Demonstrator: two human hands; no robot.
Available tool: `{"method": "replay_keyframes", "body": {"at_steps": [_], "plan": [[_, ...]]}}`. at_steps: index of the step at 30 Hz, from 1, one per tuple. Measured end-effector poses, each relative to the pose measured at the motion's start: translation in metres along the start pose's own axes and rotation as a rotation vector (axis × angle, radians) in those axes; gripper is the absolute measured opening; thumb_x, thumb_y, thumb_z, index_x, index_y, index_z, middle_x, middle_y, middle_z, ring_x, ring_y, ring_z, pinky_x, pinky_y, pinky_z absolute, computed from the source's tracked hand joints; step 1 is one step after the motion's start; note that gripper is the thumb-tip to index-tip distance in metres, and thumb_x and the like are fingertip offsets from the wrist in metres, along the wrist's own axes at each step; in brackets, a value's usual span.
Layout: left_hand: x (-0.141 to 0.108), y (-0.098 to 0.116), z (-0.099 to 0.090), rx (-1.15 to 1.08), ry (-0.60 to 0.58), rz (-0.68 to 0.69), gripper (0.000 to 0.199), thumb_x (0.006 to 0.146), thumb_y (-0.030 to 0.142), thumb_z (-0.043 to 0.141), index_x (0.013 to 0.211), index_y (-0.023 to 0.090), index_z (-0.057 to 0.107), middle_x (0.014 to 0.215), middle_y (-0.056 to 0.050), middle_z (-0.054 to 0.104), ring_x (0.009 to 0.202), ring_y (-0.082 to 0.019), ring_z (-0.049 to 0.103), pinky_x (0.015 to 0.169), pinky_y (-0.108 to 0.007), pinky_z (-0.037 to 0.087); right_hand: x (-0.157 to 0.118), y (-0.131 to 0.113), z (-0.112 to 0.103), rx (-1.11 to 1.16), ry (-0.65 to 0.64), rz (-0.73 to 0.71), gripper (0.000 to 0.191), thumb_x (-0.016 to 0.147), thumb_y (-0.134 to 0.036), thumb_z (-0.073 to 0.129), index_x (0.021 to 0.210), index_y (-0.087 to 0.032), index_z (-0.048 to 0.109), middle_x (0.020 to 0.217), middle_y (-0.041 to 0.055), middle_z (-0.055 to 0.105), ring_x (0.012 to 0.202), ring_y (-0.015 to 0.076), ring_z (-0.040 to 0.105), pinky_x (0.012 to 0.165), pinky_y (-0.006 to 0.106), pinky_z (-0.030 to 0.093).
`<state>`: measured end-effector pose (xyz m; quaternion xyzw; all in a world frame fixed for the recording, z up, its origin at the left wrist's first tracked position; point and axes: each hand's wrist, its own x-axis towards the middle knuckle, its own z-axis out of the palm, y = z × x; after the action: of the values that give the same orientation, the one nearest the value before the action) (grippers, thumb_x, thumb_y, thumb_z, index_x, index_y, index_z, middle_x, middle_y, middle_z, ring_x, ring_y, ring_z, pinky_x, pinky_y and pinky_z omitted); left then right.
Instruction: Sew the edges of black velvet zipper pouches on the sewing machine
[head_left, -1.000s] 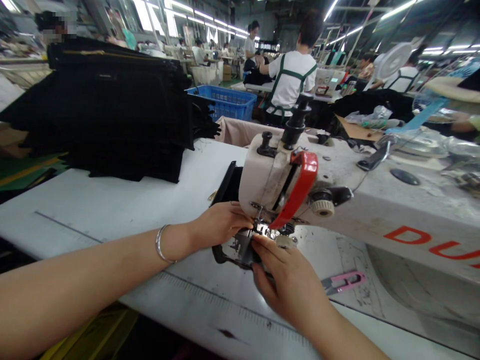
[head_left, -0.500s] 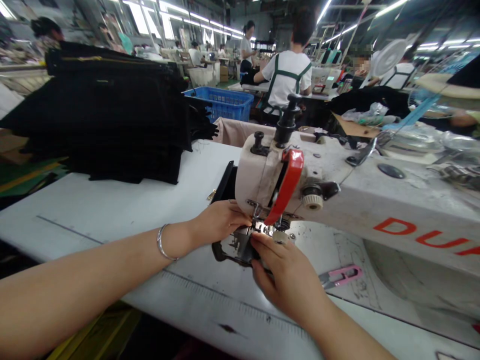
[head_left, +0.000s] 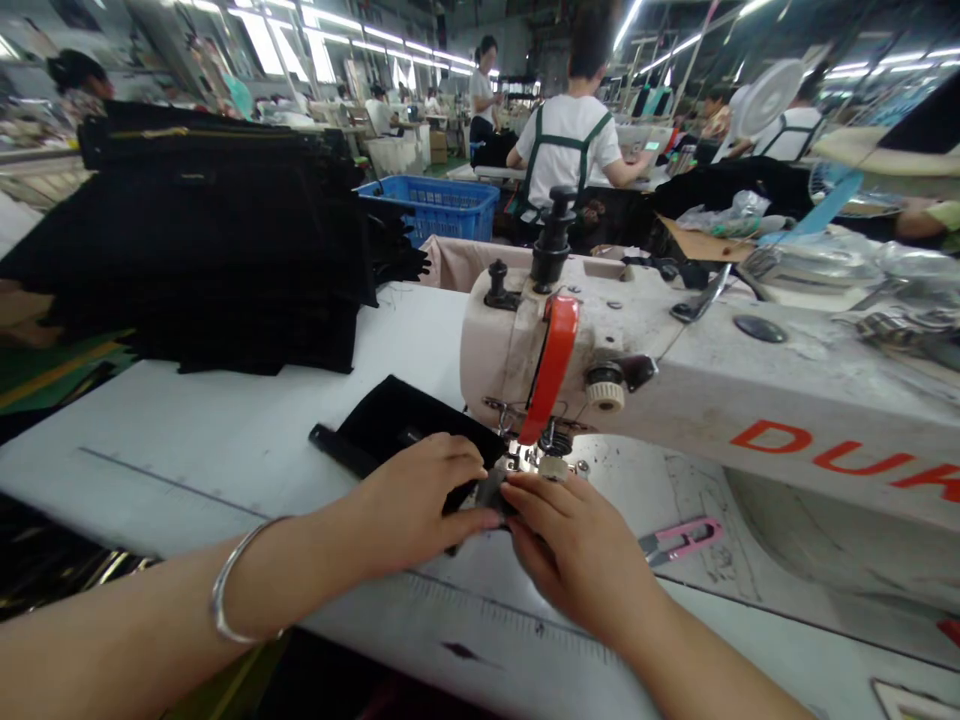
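Note:
A black fabric piece [head_left: 401, 415] lies on the machine bed, its right edge under the presser foot of the sewing machine [head_left: 510, 350]. My left hand [head_left: 420, 500], with a silver bangle at the wrist, is closed on the near side of the fabric, thumb and fingers pinching by the foot. Just right of the needle area, my right hand [head_left: 574, 535] grips the near corner of the same fabric, fingertips pressed on it. Part of the fabric is hidden under both hands. Beside my right hand lie pink-handled thread snips [head_left: 686, 540].
A tall stack of black fabric pieces [head_left: 225, 240] stands on the left of the white table [head_left: 187, 430]. Behind are a blue plastic basket [head_left: 446, 205] and a co-worker [head_left: 570, 140] with back turned. Clear plastic packages [head_left: 817, 270] lie behind the machine arm.
The black fabric has swung round, so more of it shows left of the machine. My left hand has come nearer and lower; my right hand stays by the foot. The view shifted slightly.

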<state>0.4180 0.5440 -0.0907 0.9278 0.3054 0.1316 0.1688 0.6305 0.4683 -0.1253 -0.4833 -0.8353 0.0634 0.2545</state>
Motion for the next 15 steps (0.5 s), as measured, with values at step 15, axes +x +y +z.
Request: {"method": "replay_keyframes", "body": {"at_steps": [15], "plan": [[-0.045, 0.042, 0.029, 0.021, 0.11, 0.039, 0.038, 0.085, 0.021, 0.07, 0.121, 0.013, 0.062, 0.123, -0.011, 0.064, 0.113, -0.026, 0.059, 0.103, -0.045, 0.051, -0.008, 0.001, -0.005, 0.046, -0.011, -0.071, 0.034, 0.09, -0.009, 0.056, 0.121, -0.021, 0.061, 0.113, 0.0074, 0.064, 0.097, 0.0249, 0.056, 0.085, 0.045, 0.052]]}}
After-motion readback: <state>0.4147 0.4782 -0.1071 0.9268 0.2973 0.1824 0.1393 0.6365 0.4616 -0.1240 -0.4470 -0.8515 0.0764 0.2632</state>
